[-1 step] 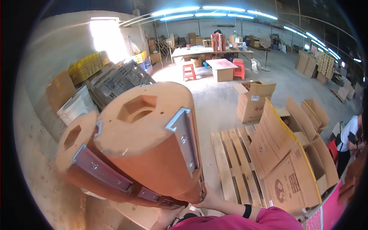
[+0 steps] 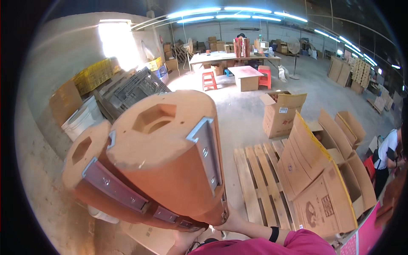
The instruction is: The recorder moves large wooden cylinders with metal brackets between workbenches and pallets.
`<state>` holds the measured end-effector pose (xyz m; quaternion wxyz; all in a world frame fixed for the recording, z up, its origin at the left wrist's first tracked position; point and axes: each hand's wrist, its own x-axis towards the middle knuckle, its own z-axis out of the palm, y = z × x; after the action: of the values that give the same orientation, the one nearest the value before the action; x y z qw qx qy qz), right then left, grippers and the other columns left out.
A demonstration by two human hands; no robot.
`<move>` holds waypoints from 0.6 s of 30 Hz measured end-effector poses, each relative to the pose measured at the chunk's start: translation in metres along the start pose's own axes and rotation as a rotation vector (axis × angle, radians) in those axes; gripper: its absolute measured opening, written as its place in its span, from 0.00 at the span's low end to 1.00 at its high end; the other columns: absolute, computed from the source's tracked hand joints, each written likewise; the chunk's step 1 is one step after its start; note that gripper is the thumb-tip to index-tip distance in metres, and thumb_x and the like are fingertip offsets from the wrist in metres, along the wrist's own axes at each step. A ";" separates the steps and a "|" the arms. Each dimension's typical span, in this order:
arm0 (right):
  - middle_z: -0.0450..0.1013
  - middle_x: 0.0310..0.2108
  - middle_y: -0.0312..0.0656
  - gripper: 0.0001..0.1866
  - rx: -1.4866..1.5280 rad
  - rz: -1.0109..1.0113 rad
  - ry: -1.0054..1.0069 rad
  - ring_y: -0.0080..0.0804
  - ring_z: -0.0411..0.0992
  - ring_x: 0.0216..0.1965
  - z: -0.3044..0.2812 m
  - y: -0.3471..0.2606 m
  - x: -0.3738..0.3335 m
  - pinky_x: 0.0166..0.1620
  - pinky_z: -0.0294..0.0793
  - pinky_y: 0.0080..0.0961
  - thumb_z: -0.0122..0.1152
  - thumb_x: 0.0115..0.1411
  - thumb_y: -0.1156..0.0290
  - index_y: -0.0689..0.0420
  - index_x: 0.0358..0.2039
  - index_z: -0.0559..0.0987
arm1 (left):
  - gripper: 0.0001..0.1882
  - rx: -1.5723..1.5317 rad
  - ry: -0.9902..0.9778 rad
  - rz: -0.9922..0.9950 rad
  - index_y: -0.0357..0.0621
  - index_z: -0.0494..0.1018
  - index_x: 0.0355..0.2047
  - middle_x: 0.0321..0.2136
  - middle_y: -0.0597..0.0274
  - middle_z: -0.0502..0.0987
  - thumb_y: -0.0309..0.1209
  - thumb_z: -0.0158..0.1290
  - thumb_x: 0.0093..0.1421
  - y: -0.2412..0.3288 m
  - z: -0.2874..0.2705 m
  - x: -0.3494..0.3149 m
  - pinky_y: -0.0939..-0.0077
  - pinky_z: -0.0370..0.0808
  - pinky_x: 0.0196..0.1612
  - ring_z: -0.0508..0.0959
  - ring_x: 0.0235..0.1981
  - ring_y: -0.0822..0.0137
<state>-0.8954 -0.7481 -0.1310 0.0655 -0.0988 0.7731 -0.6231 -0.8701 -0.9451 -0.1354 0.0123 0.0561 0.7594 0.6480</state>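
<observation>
Two tall orange-brown columns lean away from me side by side, each with a six-sided recess in its flat end. Silver metal rails with screws run down their sides. The thicker-looking right column (image 2: 165, 170) partly covers the left column (image 2: 93, 199). My right hand (image 2: 233, 220) is wrapped around the lower end of the right column, its fingertips mostly hidden behind it. My left hand (image 2: 188, 239) grips under the near lower end of the left column, with most fingers out of sight.
A wooden pallet (image 2: 255, 182) and opened cardboard boxes (image 2: 325, 199) lie to my right; another carton (image 2: 282, 114) stands beyond. White buckets (image 2: 80, 119), a grey crate (image 2: 138, 87) and yellow crates (image 2: 91, 76) line the left wall. A work table (image 2: 204, 58) stands far ahead; a person (image 2: 386, 148) is at far right.
The columns have shifted very slightly to the right in view. More of a white bucket shows below the left column. Both hands keep their grip.
</observation>
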 end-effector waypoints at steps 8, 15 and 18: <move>0.64 0.41 0.46 0.41 0.070 -0.173 0.093 0.36 0.63 0.45 -0.052 0.020 0.185 0.46 0.63 0.29 0.68 0.31 0.69 0.59 0.47 0.57 | 0.20 0.228 -0.067 0.200 0.35 0.69 0.32 0.29 0.60 0.73 0.25 0.62 0.35 -0.006 -0.014 0.213 0.75 0.71 0.37 0.74 0.32 0.67; 0.63 0.42 0.46 0.40 0.039 -0.132 0.199 0.35 0.63 0.45 -0.096 0.039 0.334 0.46 0.63 0.28 0.68 0.32 0.68 0.59 0.47 0.58 | 0.28 0.120 -0.073 0.230 0.36 0.66 0.36 0.34 0.58 0.70 0.25 0.63 0.31 -0.011 -0.014 0.381 0.73 0.70 0.38 0.72 0.36 0.66; 0.63 0.41 0.46 0.40 0.093 -0.093 0.170 0.35 0.63 0.45 -0.122 0.056 0.403 0.46 0.63 0.28 0.68 0.31 0.68 0.59 0.47 0.58 | 0.29 0.144 -0.104 0.201 0.36 0.65 0.37 0.35 0.59 0.70 0.25 0.64 0.31 -0.007 -0.009 0.452 0.73 0.70 0.39 0.71 0.37 0.67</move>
<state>-1.3184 -0.7153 -0.1506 -0.0251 -0.0782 0.7405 -0.6670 -1.3206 -0.9095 -0.1169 -0.0176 0.1663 0.7928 0.5861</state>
